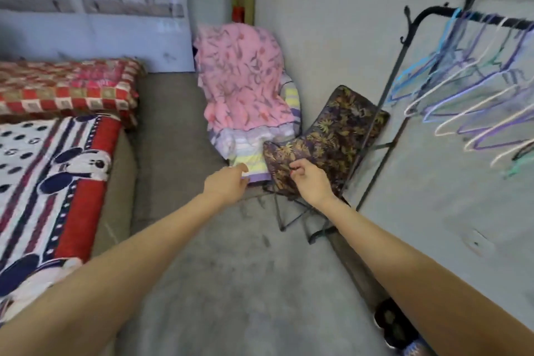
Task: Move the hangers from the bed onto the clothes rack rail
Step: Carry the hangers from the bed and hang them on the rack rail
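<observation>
Both hands are held out empty over the floor, the left hand [226, 183] with fingers loosely curled, the right hand [310, 179] likewise. Wire hangers [474, 107] are seen on the rack rail [491, 20], up and right of the right hand; none can be made out on the bed [52, 153], which lies nearer the left hand

Home bedroom, bed [43, 159], clothes rack [433, 13], hangers [468, 107]

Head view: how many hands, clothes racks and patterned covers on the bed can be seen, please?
Hands: 2, left hand and right hand
Clothes rack: 1
Covers: 2, checked cover and mouse-print cover
Total: 5
</observation>
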